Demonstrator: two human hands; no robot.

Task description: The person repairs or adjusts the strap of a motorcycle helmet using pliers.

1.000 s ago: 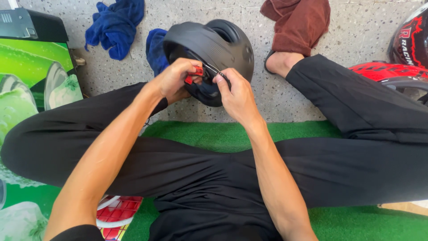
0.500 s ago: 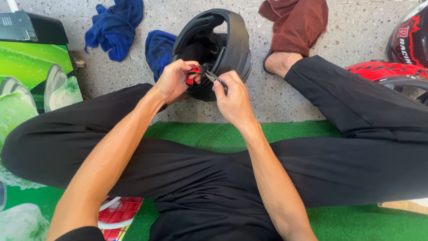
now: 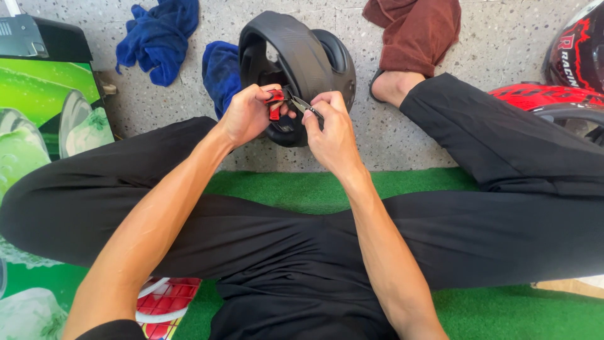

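Black matte helmet (image 3: pixel 302 56) stands on speckled stone floor (image 3: pixel 491 44), just beyond green mat edge (image 3: pixel 302 189). Left hand (image 3: pixel 248 116) pinches red strap buckle (image 3: pixel 275 101); right hand (image 3: pixel 330 129) grips thin chin strap (image 3: pixel 308 107).

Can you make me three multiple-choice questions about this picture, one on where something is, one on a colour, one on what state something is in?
1. Where does the black helmet lie?
A. on the speckled floor past the person's knees
B. on the green mat
C. on a shelf

2. What colour is the small part that the left hand pinches?
A. yellow
B. red
C. white

3. How do the two hands stand?
A. both flat on the floor
B. one raised overhead
C. close together at the helmet's strap

Answers:
1 A, the helmet rests on speckled floor beyond the green mat.
2 B, a red piece shows between thumb and finger.
3 C, the right hand pinches the strap beside the left.
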